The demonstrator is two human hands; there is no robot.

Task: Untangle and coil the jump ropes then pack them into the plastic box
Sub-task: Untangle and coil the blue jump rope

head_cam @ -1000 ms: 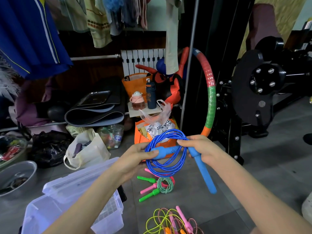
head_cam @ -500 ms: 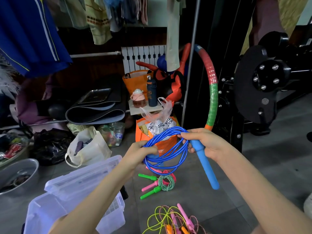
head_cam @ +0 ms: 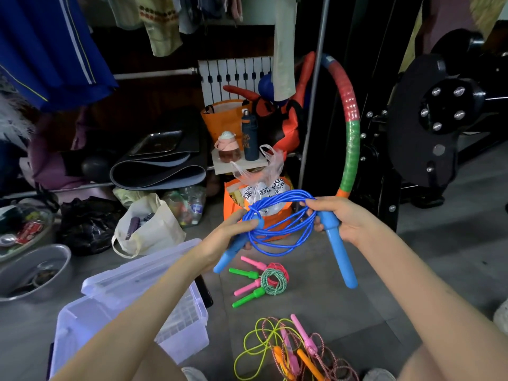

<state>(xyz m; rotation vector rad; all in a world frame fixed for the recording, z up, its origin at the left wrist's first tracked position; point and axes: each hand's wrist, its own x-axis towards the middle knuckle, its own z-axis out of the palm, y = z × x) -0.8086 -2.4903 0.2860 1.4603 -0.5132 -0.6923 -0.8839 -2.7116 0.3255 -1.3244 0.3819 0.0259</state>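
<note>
Blue jump rope (head_cam: 280, 226), coiled, hangs over bare grey floor (head_cam: 398, 257), with the open plastic box (head_cam: 189, 334) at lower left and a hula hoop (head_cam: 350, 149) close on the right. My left hand (head_cam: 222, 237) grips the left handle (head_cam: 233, 251). My right hand (head_cam: 343, 218) pinches the loops and the right handle (head_cam: 341, 257). A second ago the left handle lay crosswise; it now points down-left. I can't read the print on the plastic bag (head_cam: 264, 188).

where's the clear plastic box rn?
Head view, lower left on the floor: clear plastic box beneath the left forearm, left of the coiled pink and green ropes.
</note>
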